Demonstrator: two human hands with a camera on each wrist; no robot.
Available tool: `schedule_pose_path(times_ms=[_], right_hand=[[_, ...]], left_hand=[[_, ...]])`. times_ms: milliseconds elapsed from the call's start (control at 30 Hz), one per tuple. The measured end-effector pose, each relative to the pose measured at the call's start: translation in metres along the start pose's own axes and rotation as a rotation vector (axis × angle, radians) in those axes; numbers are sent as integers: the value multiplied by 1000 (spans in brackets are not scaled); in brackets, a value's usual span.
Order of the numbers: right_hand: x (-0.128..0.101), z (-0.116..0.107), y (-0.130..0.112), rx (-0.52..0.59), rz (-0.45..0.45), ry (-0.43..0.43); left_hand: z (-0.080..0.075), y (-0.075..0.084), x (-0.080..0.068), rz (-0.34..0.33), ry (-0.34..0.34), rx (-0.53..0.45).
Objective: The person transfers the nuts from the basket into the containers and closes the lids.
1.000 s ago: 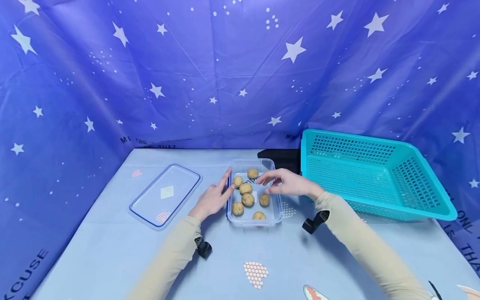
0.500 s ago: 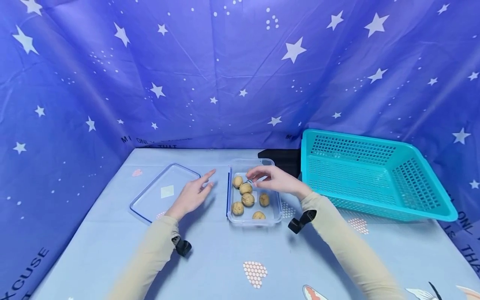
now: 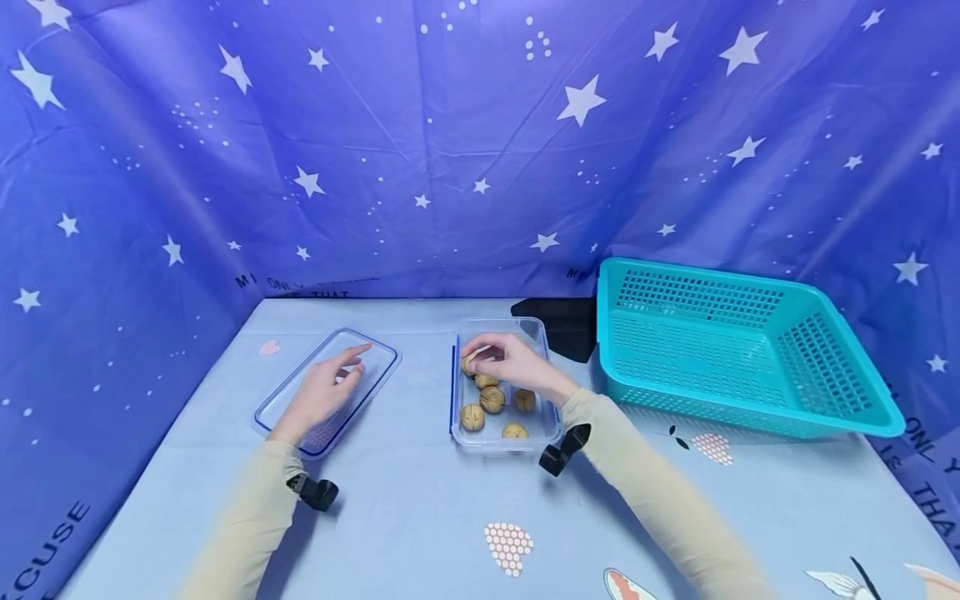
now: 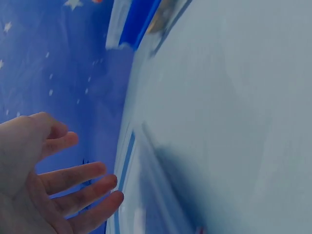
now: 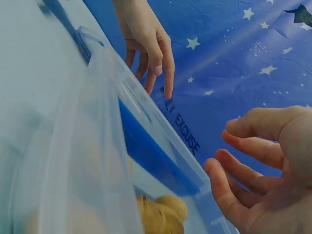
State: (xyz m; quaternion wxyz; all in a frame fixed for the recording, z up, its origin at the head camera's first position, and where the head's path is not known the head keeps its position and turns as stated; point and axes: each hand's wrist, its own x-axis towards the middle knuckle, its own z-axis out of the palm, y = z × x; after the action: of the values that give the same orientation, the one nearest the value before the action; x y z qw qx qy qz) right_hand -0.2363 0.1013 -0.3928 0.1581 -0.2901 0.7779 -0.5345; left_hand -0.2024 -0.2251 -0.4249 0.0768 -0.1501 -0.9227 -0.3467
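Hovering left hand [image 3: 321, 392] over lid [image 3: 300, 400], fingers relaxed, right hand [image 3: 504, 360] loose above container [image 3: 546, 427] rim

a: how's the light in the head view?

b: bright, even and cool, with a blue cast. soft shadows lie under both forearms and just beside the left hand [image 3: 318, 392], so the light comes from above. there is wide-angle bending towards the edges.

a: any glare?

b: a pale sheen on the clear lid [image 3: 330, 387] under the left hand. it's mild.

a: and the wrist views?

b: dimmer and softer. in the left wrist view the cloth beyond the fingers [image 4: 83, 195] is smeared. in the right wrist view the clear box wall [image 5: 97, 161] close to the right hand [image 5: 263, 161] is out of focus, and the walnut [image 5: 163, 212] below it is blurred.
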Motion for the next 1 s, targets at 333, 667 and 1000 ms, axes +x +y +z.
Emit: schedule_pose_path(times_ms=[333, 667, 1000], right_hand=[[18, 23, -11, 37, 34, 29], [37, 45, -21, 97, 75, 23], [62, 68, -24, 65, 202, -101]], left_hand=[[-35, -31, -3, -81, -21, 65], [-52, -62, -5, -127, -71, 100], [-53, -83, -12, -232, -116, 8]])
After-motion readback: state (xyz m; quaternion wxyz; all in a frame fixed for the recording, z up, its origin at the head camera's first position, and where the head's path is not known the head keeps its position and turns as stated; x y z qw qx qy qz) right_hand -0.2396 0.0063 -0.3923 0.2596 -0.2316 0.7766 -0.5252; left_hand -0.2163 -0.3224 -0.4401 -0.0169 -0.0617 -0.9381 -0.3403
